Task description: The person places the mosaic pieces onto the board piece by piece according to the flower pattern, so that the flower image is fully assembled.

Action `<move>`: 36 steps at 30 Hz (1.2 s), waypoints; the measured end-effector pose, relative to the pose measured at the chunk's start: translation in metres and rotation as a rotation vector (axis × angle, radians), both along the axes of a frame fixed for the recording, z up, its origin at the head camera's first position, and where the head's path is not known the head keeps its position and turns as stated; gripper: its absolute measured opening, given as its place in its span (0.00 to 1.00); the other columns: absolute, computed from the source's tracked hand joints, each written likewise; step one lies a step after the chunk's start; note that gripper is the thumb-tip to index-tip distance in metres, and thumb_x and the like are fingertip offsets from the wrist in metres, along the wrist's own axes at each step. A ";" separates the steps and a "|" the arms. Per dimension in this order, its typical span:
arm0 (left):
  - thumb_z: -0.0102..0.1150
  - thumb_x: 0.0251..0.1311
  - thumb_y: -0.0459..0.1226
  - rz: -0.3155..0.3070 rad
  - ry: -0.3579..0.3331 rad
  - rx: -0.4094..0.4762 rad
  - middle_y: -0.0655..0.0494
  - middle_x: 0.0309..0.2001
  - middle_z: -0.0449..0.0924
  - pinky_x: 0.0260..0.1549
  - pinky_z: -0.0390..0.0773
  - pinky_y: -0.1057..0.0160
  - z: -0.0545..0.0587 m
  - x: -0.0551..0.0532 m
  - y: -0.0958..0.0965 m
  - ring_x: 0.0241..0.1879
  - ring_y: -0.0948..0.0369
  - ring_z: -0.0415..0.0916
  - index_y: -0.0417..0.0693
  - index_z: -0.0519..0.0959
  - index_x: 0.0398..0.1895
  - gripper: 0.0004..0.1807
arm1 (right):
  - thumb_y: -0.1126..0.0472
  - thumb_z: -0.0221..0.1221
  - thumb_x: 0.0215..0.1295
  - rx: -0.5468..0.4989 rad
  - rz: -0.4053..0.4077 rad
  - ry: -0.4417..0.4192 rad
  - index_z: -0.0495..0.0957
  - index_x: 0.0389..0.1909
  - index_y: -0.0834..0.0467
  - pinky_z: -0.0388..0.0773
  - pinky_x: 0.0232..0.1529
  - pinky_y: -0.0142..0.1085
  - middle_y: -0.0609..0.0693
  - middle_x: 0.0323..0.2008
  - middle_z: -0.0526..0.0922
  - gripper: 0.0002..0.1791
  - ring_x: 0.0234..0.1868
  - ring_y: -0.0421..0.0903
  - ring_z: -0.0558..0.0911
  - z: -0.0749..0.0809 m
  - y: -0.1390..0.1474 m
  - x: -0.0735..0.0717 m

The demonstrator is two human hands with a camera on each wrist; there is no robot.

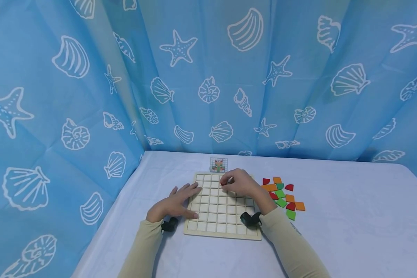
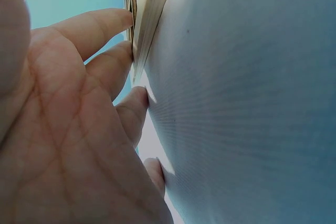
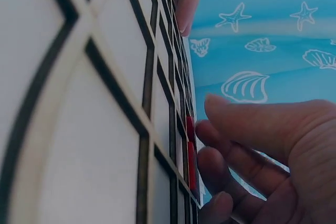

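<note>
A pale wooden grid board (image 1: 222,235) lies on the table. My left hand (image 1: 175,204) rests along its left side, fingers spread; in the left wrist view several fingertips meet the board's edge (image 2: 152,14) and the white cloth. Over the board's far part is my right hand (image 1: 241,182), bent fingers pointing down at a red piece (image 1: 222,183). The right wrist view shows two red pieces (image 3: 191,166) in far cells, one beyond the other. Right beside them are the fingertips (image 3: 211,162), with thumb and fingers apart. Much of the board's far right is hidden by this hand.
Loose orange, green and red pieces (image 1: 290,198) lie to the right of the board, partly behind the right forearm. Behind the board stands a small card (image 1: 218,165) with a coloured grid pattern. A blue shell-print curtain (image 1: 208,77) borders the table's back and left.
</note>
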State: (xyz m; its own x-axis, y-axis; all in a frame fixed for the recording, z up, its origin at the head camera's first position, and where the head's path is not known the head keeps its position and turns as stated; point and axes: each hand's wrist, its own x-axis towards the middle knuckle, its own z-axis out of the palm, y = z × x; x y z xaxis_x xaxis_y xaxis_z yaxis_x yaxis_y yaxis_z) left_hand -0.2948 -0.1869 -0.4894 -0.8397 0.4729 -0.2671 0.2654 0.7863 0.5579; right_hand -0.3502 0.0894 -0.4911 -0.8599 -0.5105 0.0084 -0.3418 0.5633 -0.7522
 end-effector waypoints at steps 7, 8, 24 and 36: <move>0.73 0.51 0.51 -0.021 0.001 0.010 0.55 0.80 0.45 0.73 0.30 0.35 -0.001 0.000 -0.001 0.80 0.48 0.35 0.57 0.56 0.78 0.51 | 0.62 0.67 0.62 0.013 -0.018 0.000 0.86 0.39 0.53 0.81 0.41 0.37 0.45 0.36 0.86 0.06 0.37 0.41 0.83 0.000 0.000 0.000; 0.73 0.52 0.51 -0.025 0.001 0.012 0.55 0.80 0.45 0.73 0.30 0.35 -0.001 0.000 -0.001 0.80 0.48 0.35 0.57 0.56 0.78 0.51 | 0.62 0.67 0.62 0.014 -0.017 0.000 0.86 0.39 0.53 0.81 0.41 0.37 0.45 0.36 0.86 0.06 0.37 0.41 0.83 0.000 0.000 0.000; 0.72 0.52 0.51 -0.026 -0.013 0.013 0.54 0.80 0.45 0.74 0.30 0.36 0.004 0.001 0.000 0.80 0.48 0.35 0.55 0.56 0.78 0.52 | 0.60 0.67 0.61 0.009 -0.022 -0.010 0.86 0.40 0.54 0.81 0.40 0.37 0.45 0.35 0.86 0.07 0.36 0.41 0.83 -0.003 -0.001 -0.002; 0.73 0.52 0.50 -0.029 -0.020 0.020 0.54 0.80 0.45 0.74 0.29 0.37 0.005 0.001 -0.001 0.80 0.49 0.34 0.55 0.55 0.78 0.52 | 0.56 0.67 0.62 -0.090 -0.057 -0.028 0.83 0.50 0.60 0.81 0.38 0.37 0.53 0.42 0.85 0.17 0.39 0.45 0.83 0.013 0.020 -0.003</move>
State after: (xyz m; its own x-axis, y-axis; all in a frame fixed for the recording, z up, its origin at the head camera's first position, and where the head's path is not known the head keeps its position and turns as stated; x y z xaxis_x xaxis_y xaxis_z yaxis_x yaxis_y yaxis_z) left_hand -0.2940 -0.1877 -0.4847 -0.8200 0.5023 -0.2743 0.2762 0.7671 0.5790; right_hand -0.3529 0.1094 -0.4783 -0.8881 -0.4588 0.0279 -0.2894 0.5110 -0.8094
